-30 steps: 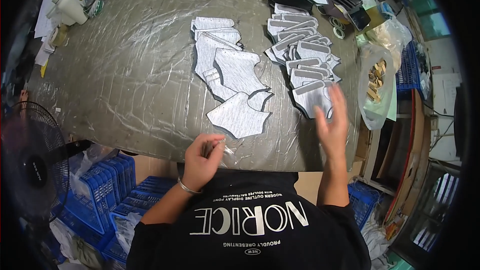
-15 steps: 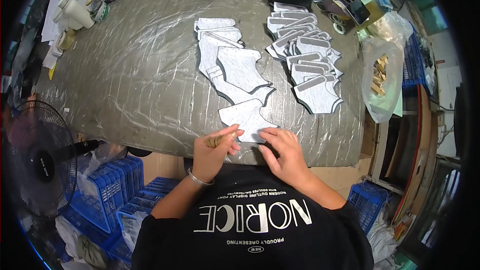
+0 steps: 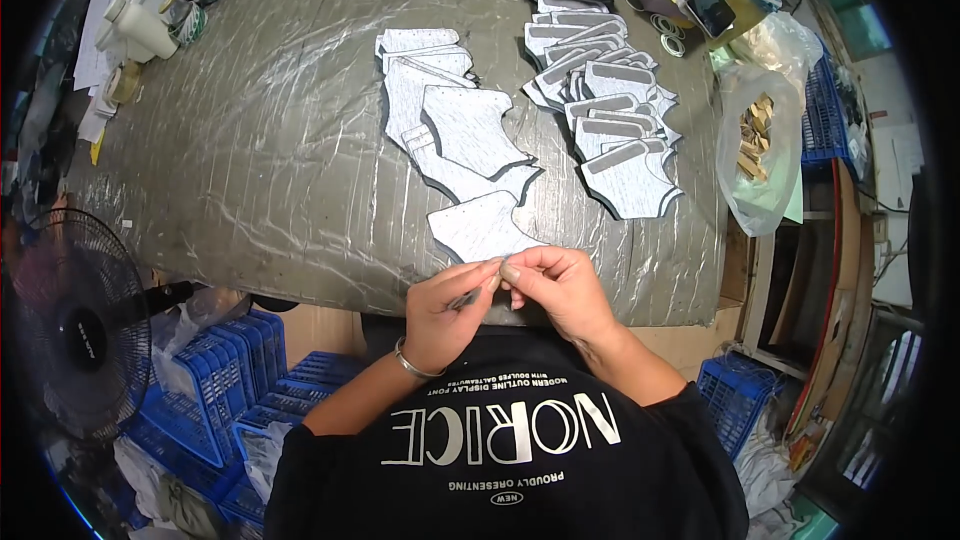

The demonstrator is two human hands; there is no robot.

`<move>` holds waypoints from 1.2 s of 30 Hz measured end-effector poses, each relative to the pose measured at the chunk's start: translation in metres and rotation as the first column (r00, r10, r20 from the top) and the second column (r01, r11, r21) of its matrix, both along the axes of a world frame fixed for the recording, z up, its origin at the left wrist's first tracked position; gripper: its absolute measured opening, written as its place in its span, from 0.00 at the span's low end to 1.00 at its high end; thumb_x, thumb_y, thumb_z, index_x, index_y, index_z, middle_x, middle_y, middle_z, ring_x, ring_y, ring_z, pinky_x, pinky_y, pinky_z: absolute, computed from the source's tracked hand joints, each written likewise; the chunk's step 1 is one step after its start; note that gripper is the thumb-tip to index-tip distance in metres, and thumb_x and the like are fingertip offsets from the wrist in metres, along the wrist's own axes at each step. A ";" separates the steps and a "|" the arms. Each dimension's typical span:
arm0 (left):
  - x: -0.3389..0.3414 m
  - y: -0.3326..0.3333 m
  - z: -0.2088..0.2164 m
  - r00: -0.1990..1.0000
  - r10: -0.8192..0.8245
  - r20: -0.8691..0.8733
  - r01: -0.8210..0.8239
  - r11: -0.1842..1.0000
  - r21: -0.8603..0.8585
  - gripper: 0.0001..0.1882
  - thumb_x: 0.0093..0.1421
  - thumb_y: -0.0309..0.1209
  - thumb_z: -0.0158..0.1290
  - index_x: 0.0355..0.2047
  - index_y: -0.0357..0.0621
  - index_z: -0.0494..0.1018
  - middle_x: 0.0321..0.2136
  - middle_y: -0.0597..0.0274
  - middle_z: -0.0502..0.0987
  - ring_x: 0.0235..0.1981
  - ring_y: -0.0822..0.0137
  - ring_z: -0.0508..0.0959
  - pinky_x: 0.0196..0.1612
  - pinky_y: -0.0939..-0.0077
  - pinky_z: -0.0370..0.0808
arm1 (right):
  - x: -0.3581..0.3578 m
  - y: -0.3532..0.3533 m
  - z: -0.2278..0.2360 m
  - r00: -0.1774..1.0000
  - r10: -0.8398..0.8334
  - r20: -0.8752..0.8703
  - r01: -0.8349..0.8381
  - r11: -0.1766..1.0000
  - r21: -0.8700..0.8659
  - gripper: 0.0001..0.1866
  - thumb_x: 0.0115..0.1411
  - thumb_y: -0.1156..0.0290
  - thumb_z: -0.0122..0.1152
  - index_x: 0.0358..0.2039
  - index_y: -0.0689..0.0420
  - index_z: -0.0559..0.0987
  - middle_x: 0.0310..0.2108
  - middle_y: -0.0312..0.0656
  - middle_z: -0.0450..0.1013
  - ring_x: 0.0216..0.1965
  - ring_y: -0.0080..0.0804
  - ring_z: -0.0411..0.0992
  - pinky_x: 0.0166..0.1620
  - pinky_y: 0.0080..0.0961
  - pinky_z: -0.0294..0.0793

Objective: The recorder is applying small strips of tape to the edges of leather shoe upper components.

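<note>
At table's near edge, left hand [image 3: 447, 302] and right hand [image 3: 556, 285] pinch the grey, curve-cut fabric panel [image 3: 482, 227], which stretches away from both.

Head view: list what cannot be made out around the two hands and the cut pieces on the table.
- Small thing pinched between left hand and right hand: fingertips cover it, too small to identify.
- Near edge of the grey cut piece: both hands hide it.
- Lower pieces in the fanned stack: overlapped by upper ones, count unclear.
- Contents of the clear plastic bag: tan bits, blurred by plastic and fisheye rim.
</note>
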State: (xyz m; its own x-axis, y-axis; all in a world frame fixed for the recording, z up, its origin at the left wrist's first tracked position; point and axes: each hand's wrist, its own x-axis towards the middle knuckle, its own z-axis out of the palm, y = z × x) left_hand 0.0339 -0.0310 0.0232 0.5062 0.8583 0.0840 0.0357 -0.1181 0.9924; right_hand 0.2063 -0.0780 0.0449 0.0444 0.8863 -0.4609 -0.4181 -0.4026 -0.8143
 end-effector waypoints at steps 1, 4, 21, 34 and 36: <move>0.000 -0.001 -0.004 1.000 0.024 0.019 -0.024 0.999 -0.036 0.16 0.54 0.16 0.56 0.45 0.36 0.77 0.39 0.50 0.81 0.38 0.65 0.82 0.42 0.77 0.77 | -0.001 0.001 0.001 1.000 -0.010 0.005 0.010 1.000 -0.012 0.08 0.61 0.75 0.60 0.36 0.67 0.80 0.30 0.40 0.77 0.26 0.20 0.71 0.31 0.16 0.71; 0.002 0.002 -0.005 0.998 0.065 0.010 -0.066 0.997 0.031 0.17 0.53 0.14 0.56 0.44 0.36 0.78 0.38 0.50 0.81 0.38 0.65 0.82 0.42 0.77 0.77 | -0.003 0.004 0.002 1.000 -0.009 0.018 0.010 1.000 -0.026 0.08 0.61 0.75 0.60 0.37 0.68 0.80 0.30 0.40 0.77 0.25 0.20 0.71 0.31 0.16 0.71; 0.002 0.029 0.009 0.946 -0.292 -0.139 0.292 0.956 -0.017 0.11 0.56 0.17 0.56 0.40 0.38 0.78 0.34 0.57 0.78 0.26 0.74 0.75 0.31 0.82 0.72 | 0.020 -0.003 -0.013 0.981 0.076 -0.179 -0.094 0.991 -0.095 0.05 0.61 0.76 0.55 0.33 0.64 0.76 0.28 0.40 0.74 0.25 0.22 0.72 0.29 0.19 0.74; 0.005 0.024 -0.006 0.998 0.069 0.001 -0.058 0.841 -0.537 0.09 0.61 0.24 0.55 0.39 0.31 0.76 0.14 0.65 0.71 0.13 0.77 0.67 0.16 0.84 0.61 | 0.220 -0.146 -0.037 0.253 -0.749 0.612 0.784 0.529 0.324 0.07 0.61 0.76 0.57 0.41 0.61 0.75 0.32 0.39 0.75 0.32 0.25 0.75 0.37 0.23 0.77; 0.008 0.026 -0.006 0.997 0.081 0.003 -0.064 0.804 -0.591 0.09 0.60 0.25 0.56 0.39 0.33 0.77 0.15 0.66 0.71 0.13 0.78 0.67 0.16 0.84 0.61 | 0.209 -0.133 -0.027 0.178 -0.640 0.748 0.642 0.652 0.404 0.09 0.60 0.77 0.58 0.42 0.62 0.76 0.34 0.39 0.75 0.33 0.23 0.74 0.37 0.22 0.75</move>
State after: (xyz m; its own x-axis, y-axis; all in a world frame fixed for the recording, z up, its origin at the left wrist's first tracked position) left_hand 0.0422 -0.0047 0.0167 0.4452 0.7808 -0.4383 -0.0066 0.4924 0.8703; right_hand 0.4152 -0.2108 0.0183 0.9204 0.3615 0.1489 0.2746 -0.3268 -0.9043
